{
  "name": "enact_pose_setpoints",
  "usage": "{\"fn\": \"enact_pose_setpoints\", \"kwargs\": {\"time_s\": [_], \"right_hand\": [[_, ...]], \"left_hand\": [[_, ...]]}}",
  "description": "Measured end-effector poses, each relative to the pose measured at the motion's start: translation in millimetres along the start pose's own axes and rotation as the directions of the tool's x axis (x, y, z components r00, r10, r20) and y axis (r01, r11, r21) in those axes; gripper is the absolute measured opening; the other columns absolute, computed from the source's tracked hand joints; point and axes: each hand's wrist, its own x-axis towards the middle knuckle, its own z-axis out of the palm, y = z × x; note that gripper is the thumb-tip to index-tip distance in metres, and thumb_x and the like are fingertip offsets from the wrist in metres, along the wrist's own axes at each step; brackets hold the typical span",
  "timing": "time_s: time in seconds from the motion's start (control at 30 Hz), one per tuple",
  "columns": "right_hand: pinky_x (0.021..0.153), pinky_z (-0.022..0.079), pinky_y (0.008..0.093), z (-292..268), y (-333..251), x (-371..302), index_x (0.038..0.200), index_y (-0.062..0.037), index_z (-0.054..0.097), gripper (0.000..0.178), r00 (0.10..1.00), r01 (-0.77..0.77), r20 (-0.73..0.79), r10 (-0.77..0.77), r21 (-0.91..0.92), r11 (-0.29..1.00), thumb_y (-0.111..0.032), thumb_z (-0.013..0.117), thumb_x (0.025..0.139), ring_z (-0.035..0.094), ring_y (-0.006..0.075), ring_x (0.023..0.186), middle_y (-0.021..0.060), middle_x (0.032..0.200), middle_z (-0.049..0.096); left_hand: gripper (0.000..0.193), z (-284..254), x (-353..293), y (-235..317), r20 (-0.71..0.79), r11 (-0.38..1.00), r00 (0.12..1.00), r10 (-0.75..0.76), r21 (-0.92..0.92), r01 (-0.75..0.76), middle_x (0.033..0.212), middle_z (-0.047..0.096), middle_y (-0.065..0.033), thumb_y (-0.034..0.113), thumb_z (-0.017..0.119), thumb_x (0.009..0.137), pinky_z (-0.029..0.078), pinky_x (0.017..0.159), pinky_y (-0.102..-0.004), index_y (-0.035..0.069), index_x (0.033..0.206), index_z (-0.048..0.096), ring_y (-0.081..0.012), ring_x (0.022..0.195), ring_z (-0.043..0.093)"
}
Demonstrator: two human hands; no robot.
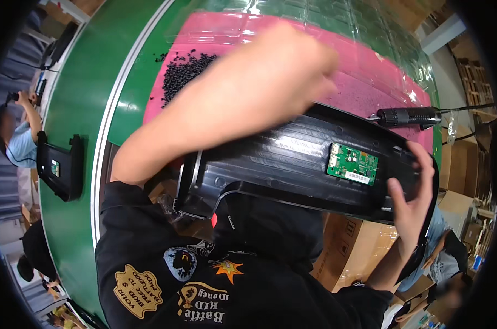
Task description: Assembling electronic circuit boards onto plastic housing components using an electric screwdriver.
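Observation:
A long black plastic housing [259,164] lies tilted before me, its ribbed inner side up. Inside its right half sits a green circuit board [353,164] with a white label and pale connectors. My right hand [415,192] grips the housing's right end, thumb inside and fingers over the rim. My left hand [300,68], smeared by motion, is raised over the housing's far edge. Its fingers look curled together; whatever they hold, if anything, is hidden. My left forearm covers part of the housing and of a pile of small black screws [185,74] on the pink mat [215,27].
A black electric screwdriver [407,117] with a cord lies on the mat's right side. Clear plastic trays [336,22] stand at the back. Left, a green conveyor [84,109] carries another black housing [59,167]; a person works beyond it. A cardboard box [347,247] stands below.

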Motion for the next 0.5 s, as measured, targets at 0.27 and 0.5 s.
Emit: {"fn": "enact_pose_setpoints", "kwargs": {"time_s": [0.27,0.5], "right_hand": [[0.092,0.042,0.0308,-38,37,54,0.145,-0.013,0.045,0.049,0.975,-0.206,-0.118,0.187,-0.179,0.962,-0.017,0.059,0.097,0.053,0.0176,0.104,0.0085,0.117,0.058],[0.076,0.045,0.0229,-48,113,105,0.136,-0.0162,0.054,0.04,0.872,-0.489,0.036,0.488,0.01,0.872,-0.037,0.055,0.102,0.054,0.0079,0.08,-0.0004,0.096,0.058]], "left_hand": [[0.033,-16,-17,-87,0.259,0.939,0.911,-0.32,0.214,0.269,0.089,0.071,-0.0166,0.005,0.081,0.071,0.056,0.075,-0.0373,-0.004,0.1,0.067,-0.0276,0.081,0.069],[0.024,3,-12,-91,0.278,0.984,0.944,-0.18,0.052,0.173,0.082,0.069,-0.0151,0.001,0.08,0.07,0.053,0.068,-0.0359,-0.002,0.091,0.069,-0.0277,0.077,0.068]]}}
